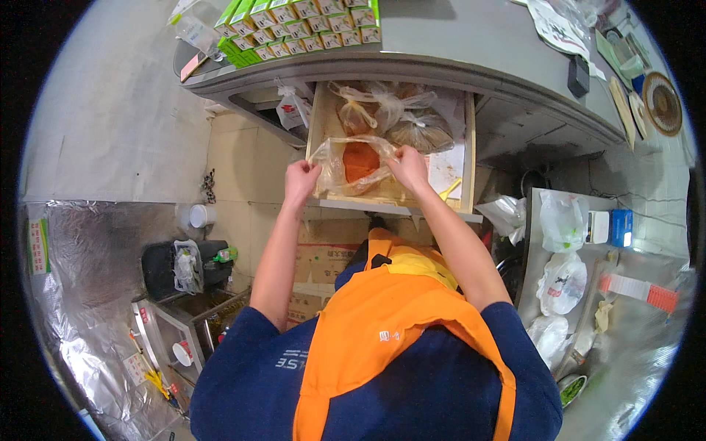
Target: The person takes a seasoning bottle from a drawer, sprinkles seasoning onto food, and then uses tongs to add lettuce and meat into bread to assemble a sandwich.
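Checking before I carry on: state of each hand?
Left hand: closed, holding the clear bag by its left rim.
Right hand: closed, holding its right rim.

Gripping a clear plastic bag [334, 175] of orange-red powder [360, 162] by its rim at upper centre of the frame, with the left hand [301, 181] on its left edge and the right hand [409, 168] on its right. Spread open within a pulled-out drawer [470, 147], just below knotted plastic bags [421, 134] and left of a yellow utensil [450, 189]. Wearing an orange apron [368, 345] over a navy T-shirt [434, 382] at lower centre, with cartons [301, 29] stacked at upper left.
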A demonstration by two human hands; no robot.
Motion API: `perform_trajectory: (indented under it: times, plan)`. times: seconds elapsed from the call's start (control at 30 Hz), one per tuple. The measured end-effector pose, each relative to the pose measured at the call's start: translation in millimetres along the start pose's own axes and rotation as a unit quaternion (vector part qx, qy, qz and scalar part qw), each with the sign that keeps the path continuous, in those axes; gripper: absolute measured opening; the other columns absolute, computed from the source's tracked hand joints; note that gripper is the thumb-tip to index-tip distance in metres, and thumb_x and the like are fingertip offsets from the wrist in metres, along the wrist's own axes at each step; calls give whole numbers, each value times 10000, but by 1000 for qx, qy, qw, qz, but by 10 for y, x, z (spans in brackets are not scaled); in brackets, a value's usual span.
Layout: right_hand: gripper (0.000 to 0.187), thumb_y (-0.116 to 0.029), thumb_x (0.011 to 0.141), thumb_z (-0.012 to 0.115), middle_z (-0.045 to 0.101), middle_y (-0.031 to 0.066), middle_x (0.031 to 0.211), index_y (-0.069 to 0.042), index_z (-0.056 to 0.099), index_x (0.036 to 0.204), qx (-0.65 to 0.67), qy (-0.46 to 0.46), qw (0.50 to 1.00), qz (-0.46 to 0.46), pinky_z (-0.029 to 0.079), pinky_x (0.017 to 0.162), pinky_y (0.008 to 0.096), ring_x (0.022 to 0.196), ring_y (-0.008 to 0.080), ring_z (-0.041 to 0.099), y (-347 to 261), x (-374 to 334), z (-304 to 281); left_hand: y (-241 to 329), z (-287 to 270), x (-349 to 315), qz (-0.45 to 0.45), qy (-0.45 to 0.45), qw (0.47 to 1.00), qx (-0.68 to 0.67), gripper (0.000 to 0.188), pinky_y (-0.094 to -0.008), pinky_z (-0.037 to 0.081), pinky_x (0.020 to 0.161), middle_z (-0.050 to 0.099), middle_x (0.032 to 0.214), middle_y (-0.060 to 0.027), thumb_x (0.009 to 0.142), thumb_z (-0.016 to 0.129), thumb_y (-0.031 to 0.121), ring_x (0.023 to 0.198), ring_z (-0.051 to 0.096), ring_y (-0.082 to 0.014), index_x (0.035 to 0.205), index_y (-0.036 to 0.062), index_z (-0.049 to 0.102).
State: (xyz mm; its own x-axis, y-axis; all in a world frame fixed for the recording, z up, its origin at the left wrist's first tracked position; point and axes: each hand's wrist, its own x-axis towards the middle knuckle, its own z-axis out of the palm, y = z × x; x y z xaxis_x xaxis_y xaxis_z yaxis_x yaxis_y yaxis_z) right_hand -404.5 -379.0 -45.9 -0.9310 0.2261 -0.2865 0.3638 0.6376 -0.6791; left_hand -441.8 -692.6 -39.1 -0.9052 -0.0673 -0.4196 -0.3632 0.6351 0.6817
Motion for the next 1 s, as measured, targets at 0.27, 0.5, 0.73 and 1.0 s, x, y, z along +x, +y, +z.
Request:
perform_trajectory:
  times: [0.27,0.5,0.73,1.0]
  plan:
    - [283,-218,904,693,700,169,837,20,702,1057,129,-32,983,-128,539,739,381,777,285,677,-651,-435,-586,842,-18,-554,354,14,906,-231,135,-362,451,1062,613,1384,-140,889,723,47,1288,574,-235,974,-1,631]
    - [196,-94,868,630,620,181,1174,-18,697,1036,51,-87,903,-419,552,734,418,904,364,671,-1026,-297,-561,906,275,-397,396,71,915,-14,462,-394,507,1016,593,1303,-158,801,790,102,1202,606,-339,1227,7,638]
    - [158,-174,848,725,681,156,1049,-44,715,937,-52,-88,908,-407,571,702,426,950,349,697,-889,200,-348,920,239,-352,260,-75,957,-103,392,-325,563,774,618,1195,-115,915,742,135,1002,664,-219,1249,-2,592]
    - [167,-143,912,707,638,193,1155,-14,654,1004,18,120,802,-586,508,964,464,1105,393,623,-772,-113,-459,961,262,-61,-88,-273,805,-519,425,-268,492,564,660,1148,-89,1030,591,122,712,617,-128,1430,16,495]
